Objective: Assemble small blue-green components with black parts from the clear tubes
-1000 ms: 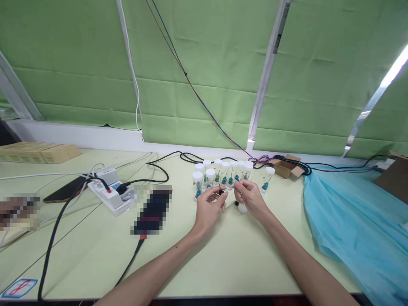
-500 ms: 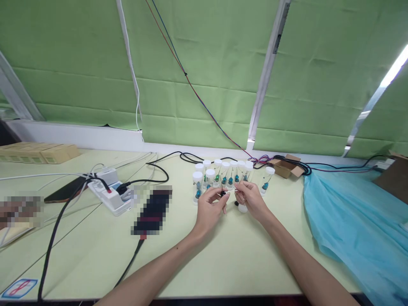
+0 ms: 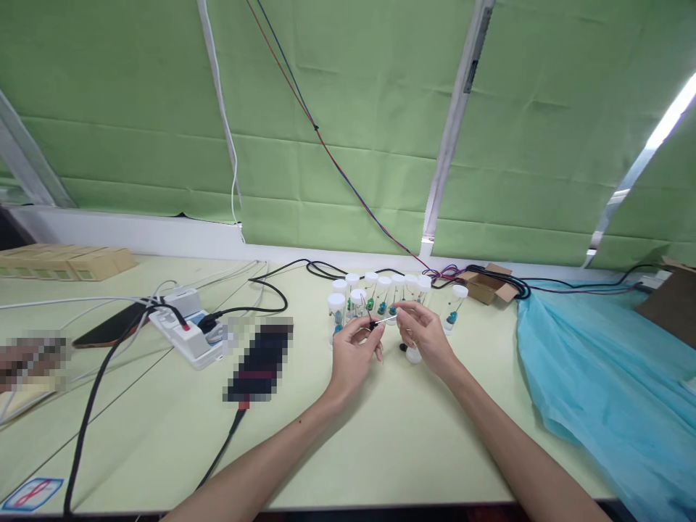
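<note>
My left hand [image 3: 353, 353] and my right hand [image 3: 425, 334] meet over the pale green table [image 3: 380, 428], just in front of a cluster of clear vials with white caps [image 3: 375, 297]. The left fingers pinch a small black piece [image 3: 373, 325]. A thin pale pin [image 3: 387, 320] runs from it to the pinched fingertips of the right hand. One more vial [image 3: 454, 304] stands apart to the right. A white cap [image 3: 413, 354] and a small black bit [image 3: 403, 347] lie on the table under the right hand.
A white power strip [image 3: 185, 330] with black cables sits left, beside a dark phone [image 3: 109, 328]. A blurred dark device [image 3: 259, 361] lies left of my hands. Blue plastic sheeting [image 3: 603, 391] covers the right side. A small cardboard box [image 3: 489, 284] and tan boxes [image 3: 65, 261] stand at the back.
Both hands have risen slightly toward the vials. The right fingertips have drawn away from the left, showing more of the thin pin between them.
</note>
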Demonstrator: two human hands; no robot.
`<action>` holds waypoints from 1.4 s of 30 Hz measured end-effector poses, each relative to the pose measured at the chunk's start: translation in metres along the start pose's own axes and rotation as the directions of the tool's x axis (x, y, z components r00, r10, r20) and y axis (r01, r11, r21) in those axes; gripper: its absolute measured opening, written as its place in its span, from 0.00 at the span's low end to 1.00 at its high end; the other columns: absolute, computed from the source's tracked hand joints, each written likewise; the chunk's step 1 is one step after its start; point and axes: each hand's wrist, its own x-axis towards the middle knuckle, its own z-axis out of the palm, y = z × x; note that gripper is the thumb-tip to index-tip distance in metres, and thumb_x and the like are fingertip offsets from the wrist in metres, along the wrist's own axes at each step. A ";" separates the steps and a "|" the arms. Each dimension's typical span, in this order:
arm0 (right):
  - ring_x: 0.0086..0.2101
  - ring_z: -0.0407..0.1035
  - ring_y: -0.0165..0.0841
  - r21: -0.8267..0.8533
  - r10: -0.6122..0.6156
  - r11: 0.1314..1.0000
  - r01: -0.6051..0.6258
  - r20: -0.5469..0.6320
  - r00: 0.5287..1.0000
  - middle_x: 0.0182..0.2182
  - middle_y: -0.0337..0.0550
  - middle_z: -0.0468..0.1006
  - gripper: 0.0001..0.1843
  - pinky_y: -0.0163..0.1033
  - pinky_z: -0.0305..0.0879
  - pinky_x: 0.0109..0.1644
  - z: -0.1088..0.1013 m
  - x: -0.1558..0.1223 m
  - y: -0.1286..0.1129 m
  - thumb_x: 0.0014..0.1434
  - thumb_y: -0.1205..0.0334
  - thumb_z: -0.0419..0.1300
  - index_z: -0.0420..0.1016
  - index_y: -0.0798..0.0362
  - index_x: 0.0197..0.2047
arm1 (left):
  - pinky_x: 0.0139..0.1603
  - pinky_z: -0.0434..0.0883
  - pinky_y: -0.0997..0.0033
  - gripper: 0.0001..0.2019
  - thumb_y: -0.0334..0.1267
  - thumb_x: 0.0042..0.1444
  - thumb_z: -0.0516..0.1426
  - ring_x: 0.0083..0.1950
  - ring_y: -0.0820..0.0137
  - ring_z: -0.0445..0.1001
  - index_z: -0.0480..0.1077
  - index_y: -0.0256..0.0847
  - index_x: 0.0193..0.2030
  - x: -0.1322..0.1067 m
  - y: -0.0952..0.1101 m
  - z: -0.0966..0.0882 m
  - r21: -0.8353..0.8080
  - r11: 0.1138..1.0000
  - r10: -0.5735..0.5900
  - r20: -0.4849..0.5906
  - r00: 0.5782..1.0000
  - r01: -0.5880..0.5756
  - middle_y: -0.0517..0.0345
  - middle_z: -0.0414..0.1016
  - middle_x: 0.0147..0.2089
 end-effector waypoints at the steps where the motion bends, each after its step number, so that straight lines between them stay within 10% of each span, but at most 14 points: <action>1: 0.17 0.52 0.22 -0.004 -0.002 1.000 0.002 0.007 1.000 0.23 0.33 0.64 0.17 0.32 0.49 0.18 0.000 0.000 0.000 0.53 0.51 0.66 0.75 0.54 0.41 | 0.22 0.67 0.74 0.11 0.42 0.50 0.63 0.20 0.76 0.66 0.72 0.36 0.36 0.000 0.000 0.000 -0.010 1.000 -0.006 0.002 1.000 0.006 0.60 0.70 0.26; 29: 0.12 0.50 0.22 0.021 0.080 0.997 -0.080 0.005 0.997 0.09 0.30 0.59 0.19 0.33 0.44 0.19 -0.002 0.002 0.006 0.53 0.54 0.65 0.66 0.54 0.18 | 0.20 0.69 0.74 0.12 0.44 0.48 0.64 0.20 0.77 0.67 0.75 0.36 0.34 0.001 -0.005 0.000 0.055 0.998 0.031 0.011 0.999 -0.031 0.55 0.72 0.35; 42: 0.18 0.52 0.23 0.012 0.004 1.000 -0.005 0.064 0.998 0.21 0.33 0.64 0.16 0.32 0.49 0.19 0.000 -0.002 -0.002 0.54 0.51 0.65 0.75 0.53 0.41 | 0.24 0.67 0.73 0.13 0.44 0.51 0.63 0.20 0.76 0.67 0.72 0.37 0.36 0.000 -0.002 -0.002 -0.035 0.999 -0.022 -0.028 0.999 0.021 0.61 0.70 0.25</action>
